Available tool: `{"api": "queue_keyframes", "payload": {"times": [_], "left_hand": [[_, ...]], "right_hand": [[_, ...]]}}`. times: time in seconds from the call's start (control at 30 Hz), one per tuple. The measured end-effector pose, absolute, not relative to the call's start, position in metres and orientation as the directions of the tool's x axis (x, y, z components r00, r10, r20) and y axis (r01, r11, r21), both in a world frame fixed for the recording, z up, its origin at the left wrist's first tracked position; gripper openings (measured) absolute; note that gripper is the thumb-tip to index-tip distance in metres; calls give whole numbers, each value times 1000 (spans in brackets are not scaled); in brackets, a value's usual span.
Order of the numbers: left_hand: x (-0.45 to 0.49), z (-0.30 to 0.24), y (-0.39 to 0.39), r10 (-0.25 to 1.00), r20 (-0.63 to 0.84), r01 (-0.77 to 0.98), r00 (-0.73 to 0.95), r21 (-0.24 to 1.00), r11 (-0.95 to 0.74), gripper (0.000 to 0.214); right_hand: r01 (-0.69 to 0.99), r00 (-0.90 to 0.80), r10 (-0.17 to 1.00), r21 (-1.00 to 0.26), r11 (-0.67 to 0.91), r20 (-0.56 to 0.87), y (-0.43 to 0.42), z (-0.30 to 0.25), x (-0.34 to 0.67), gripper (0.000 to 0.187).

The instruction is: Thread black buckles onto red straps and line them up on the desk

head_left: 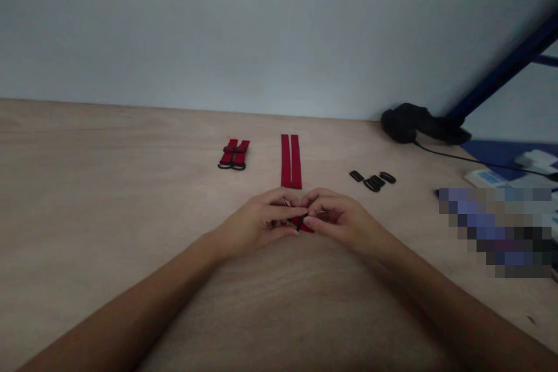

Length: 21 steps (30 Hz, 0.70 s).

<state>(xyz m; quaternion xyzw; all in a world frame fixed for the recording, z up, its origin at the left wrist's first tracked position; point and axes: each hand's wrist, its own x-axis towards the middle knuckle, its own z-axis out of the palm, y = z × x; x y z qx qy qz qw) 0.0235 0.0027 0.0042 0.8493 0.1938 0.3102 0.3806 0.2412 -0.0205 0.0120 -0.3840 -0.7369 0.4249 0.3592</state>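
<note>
Between my two hands is a short red strap (pixel 307 228) with a black buckle (pixel 300 222) on it, partly covered by fingers. My left hand (pixel 265 218) grips it from the left, fingers bent around the buckle side. My right hand (pixel 333 215) pinches the strap and buckle from the right with thumb and forefinger. Just beyond my fingertips, two flat red straps (pixel 286 160) lie side by side. Farther left sit two red straps fitted with black buckles (pixel 234 154). Several loose black buckles (pixel 374 182) lie to the right.
A wooden table (pixel 108 197) runs back to a pale wall (pixel 218 29). At the back right lies a black object (pixel 407 122) with a cable (pixel 471 158). A blurred-out item (pixel 501 232) and a blue frame (pixel 505 70) are at the right edge.
</note>
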Motion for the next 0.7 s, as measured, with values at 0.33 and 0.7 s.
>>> {"api": "queue_keyframes", "payload": {"times": [0.33, 0.7], "left_hand": [[29, 4, 1, 678, 388, 172, 625, 778, -604, 30], [31, 8, -3, 796, 114, 53, 594, 982, -181, 11]], "right_hand": [[184, -264, 946, -953, 239, 187, -23, 5, 233, 15], [77, -341, 924, -974, 212, 175, -21, 7, 236, 19]]}}
